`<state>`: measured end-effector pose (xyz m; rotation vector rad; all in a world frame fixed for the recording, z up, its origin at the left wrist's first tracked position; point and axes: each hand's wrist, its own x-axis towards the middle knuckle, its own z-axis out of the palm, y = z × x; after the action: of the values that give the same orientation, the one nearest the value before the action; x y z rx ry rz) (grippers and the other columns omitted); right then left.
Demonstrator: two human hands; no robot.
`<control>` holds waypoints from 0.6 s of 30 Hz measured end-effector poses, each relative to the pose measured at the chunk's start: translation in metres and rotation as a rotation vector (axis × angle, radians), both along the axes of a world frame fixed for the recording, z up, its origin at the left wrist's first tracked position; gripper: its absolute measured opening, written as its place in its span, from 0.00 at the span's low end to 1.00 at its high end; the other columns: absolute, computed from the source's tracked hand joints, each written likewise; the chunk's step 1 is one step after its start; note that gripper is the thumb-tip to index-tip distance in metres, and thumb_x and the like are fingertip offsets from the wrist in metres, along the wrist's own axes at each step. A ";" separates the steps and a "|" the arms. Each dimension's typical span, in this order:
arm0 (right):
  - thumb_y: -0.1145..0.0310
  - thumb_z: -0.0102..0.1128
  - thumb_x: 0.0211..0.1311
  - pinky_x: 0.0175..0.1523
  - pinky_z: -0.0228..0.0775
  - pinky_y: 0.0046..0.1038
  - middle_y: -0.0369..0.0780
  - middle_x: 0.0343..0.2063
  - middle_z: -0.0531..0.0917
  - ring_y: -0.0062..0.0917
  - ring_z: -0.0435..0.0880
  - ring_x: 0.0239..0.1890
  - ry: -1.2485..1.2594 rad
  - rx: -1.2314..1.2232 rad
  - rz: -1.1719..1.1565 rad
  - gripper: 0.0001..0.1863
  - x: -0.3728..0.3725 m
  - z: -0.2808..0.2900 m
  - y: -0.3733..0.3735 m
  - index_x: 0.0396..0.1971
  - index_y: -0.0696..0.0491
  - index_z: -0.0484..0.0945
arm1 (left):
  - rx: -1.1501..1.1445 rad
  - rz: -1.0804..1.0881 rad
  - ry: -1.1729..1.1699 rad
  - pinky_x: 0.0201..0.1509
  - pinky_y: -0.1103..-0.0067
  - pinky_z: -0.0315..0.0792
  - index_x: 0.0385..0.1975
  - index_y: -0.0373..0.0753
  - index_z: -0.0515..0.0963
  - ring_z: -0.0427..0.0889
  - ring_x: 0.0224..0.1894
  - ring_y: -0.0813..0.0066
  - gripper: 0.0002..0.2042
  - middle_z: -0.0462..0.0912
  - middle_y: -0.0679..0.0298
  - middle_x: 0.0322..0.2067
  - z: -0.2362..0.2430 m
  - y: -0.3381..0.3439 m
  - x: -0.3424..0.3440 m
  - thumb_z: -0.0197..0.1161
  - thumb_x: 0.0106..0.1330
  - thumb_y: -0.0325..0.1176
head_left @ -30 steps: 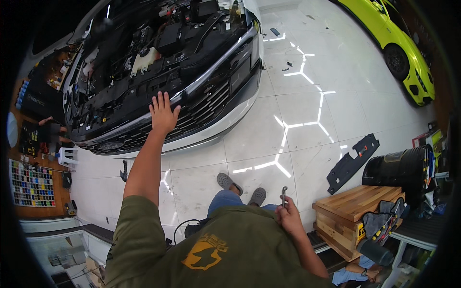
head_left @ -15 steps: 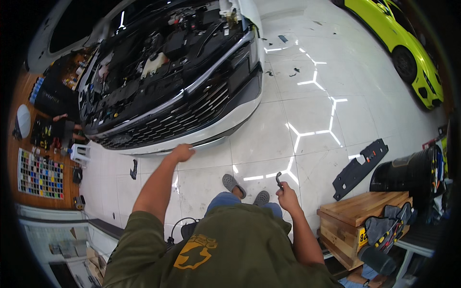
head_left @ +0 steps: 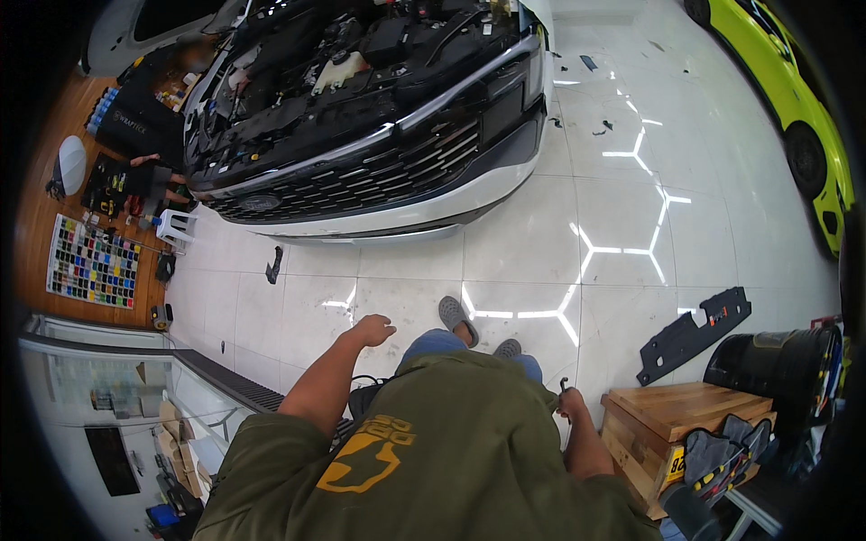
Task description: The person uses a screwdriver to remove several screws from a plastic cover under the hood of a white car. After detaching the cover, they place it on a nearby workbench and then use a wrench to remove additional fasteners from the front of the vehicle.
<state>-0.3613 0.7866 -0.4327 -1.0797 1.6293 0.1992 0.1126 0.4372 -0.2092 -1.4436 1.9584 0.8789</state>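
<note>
My left hand [head_left: 372,330] hangs over the tiled floor in front of the white car [head_left: 397,222], apart from its bumper. The fingers point to the right, loosely bent, and no object shows in them. Low at my right side, my right hand [head_left: 572,408] is closed around a short dark tool with a bent, hooked end [head_left: 564,384]; its exact kind is too small to make out. The car's engine bay lies exposed above the black grille [head_left: 361,171], and the front bumper's lower trim [head_left: 397,236] runs along its bottom edge.
A wooden chest [head_left: 686,408] with a grey tool pouch [head_left: 722,451] stands to my right, beside a black drum [head_left: 767,361]. A black plastic panel [head_left: 695,335] lies on the floor. A green car [head_left: 803,108] is at far right, a white stool [head_left: 175,227] at left.
My left hand has come away from the bumper, back toward my body. My right hand has dropped lower with the hooked tool. The car now appears farther off, toward the top.
</note>
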 end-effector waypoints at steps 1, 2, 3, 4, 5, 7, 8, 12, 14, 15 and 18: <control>0.76 0.56 0.53 0.17 0.69 0.33 0.46 0.17 0.79 0.31 0.79 0.15 -0.019 -0.097 0.124 0.04 0.002 0.029 -0.016 0.25 0.61 0.75 | 0.003 0.040 -0.004 0.64 0.68 0.65 0.54 0.33 0.75 0.72 0.59 0.52 0.28 0.75 0.48 0.56 -0.001 0.007 0.004 0.52 0.65 0.52; 0.75 0.55 0.54 0.17 0.68 0.33 0.46 0.17 0.79 0.31 0.79 0.15 -0.043 -0.080 -0.179 0.05 0.008 0.036 -0.026 0.26 0.61 0.74 | 0.007 0.031 -0.010 0.63 0.68 0.66 0.54 0.32 0.74 0.73 0.58 0.52 0.28 0.76 0.48 0.55 -0.001 0.010 0.002 0.53 0.65 0.52; 0.74 0.54 0.55 0.17 0.68 0.33 0.46 0.17 0.78 0.30 0.79 0.15 -0.067 -0.067 -0.483 0.06 0.013 0.041 -0.034 0.26 0.61 0.74 | 0.006 0.022 -0.017 0.62 0.69 0.67 0.54 0.31 0.74 0.75 0.57 0.52 0.28 0.77 0.47 0.54 -0.001 0.011 0.001 0.54 0.65 0.51; 0.72 0.53 0.55 0.17 0.68 0.32 0.46 0.17 0.78 0.30 0.78 0.14 -0.093 -0.056 -0.791 0.07 0.017 0.044 -0.042 0.27 0.61 0.74 | 0.002 0.007 -0.024 0.61 0.69 0.69 0.54 0.31 0.74 0.76 0.56 0.52 0.28 0.78 0.47 0.53 0.000 0.008 -0.003 0.55 0.64 0.50; 0.71 0.52 0.56 0.16 0.67 0.32 0.45 0.17 0.78 0.29 0.77 0.14 -0.117 -0.053 -0.821 0.08 0.017 0.047 -0.052 0.29 0.61 0.74 | -0.008 0.005 -0.004 0.61 0.69 0.69 0.55 0.31 0.73 0.76 0.56 0.52 0.29 0.78 0.47 0.52 0.000 0.005 -0.008 0.56 0.64 0.50; 0.69 0.50 0.57 0.16 0.65 0.30 0.45 0.17 0.78 0.28 0.75 0.13 -0.168 -0.048 -0.872 0.10 0.018 0.059 -0.073 0.32 0.61 0.73 | -0.030 0.008 0.034 0.60 0.69 0.69 0.56 0.31 0.72 0.77 0.55 0.52 0.29 0.78 0.46 0.52 0.002 0.002 -0.019 0.56 0.64 0.50; 0.69 0.50 0.57 0.15 0.64 0.30 0.45 0.18 0.78 0.28 0.74 0.13 -0.175 -0.064 -0.882 0.10 0.019 0.067 -0.081 0.33 0.61 0.72 | -0.026 0.000 0.039 0.62 0.69 0.67 0.57 0.31 0.72 0.75 0.57 0.52 0.29 0.77 0.47 0.53 0.003 -0.002 -0.026 0.55 0.64 0.51; 0.69 0.51 0.57 0.15 0.61 0.29 0.45 0.18 0.78 0.26 0.71 0.12 -0.190 -0.079 -0.872 0.12 0.024 0.092 -0.099 0.37 0.61 0.72 | -0.032 0.115 0.138 0.64 0.69 0.65 0.58 0.32 0.70 0.73 0.59 0.51 0.30 0.73 0.47 0.58 0.014 -0.020 -0.058 0.55 0.64 0.51; 0.68 0.52 0.57 0.15 0.63 0.29 0.45 0.19 0.79 0.27 0.72 0.12 -0.177 -0.054 -0.822 0.13 0.023 0.082 -0.091 0.39 0.61 0.72 | -0.059 0.238 0.214 0.62 0.69 0.67 0.60 0.32 0.69 0.75 0.56 0.51 0.30 0.75 0.48 0.56 0.016 -0.028 -0.071 0.55 0.65 0.50; 0.67 0.53 0.58 0.16 0.65 0.32 0.47 0.21 0.81 0.29 0.75 0.13 -0.150 -0.086 -0.794 0.14 0.020 0.061 -0.078 0.38 0.62 0.74 | -0.003 0.411 0.320 0.61 0.68 0.67 0.61 0.33 0.66 0.75 0.56 0.51 0.31 0.75 0.49 0.56 0.021 -0.034 -0.086 0.55 0.65 0.50; 0.65 0.55 0.57 0.21 0.71 0.34 0.48 0.22 0.83 0.32 0.80 0.17 -0.110 -0.071 -0.739 0.15 0.021 0.055 -0.045 0.34 0.64 0.77 | 0.115 0.924 0.622 0.61 0.63 0.66 0.66 0.36 0.59 0.74 0.56 0.52 0.31 0.73 0.53 0.56 0.035 -0.048 -0.093 0.54 0.68 0.48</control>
<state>-0.3401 0.7417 -0.3775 -0.4703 1.8320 -0.3994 0.0198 0.3893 -0.1741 -2.2206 1.4906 1.9932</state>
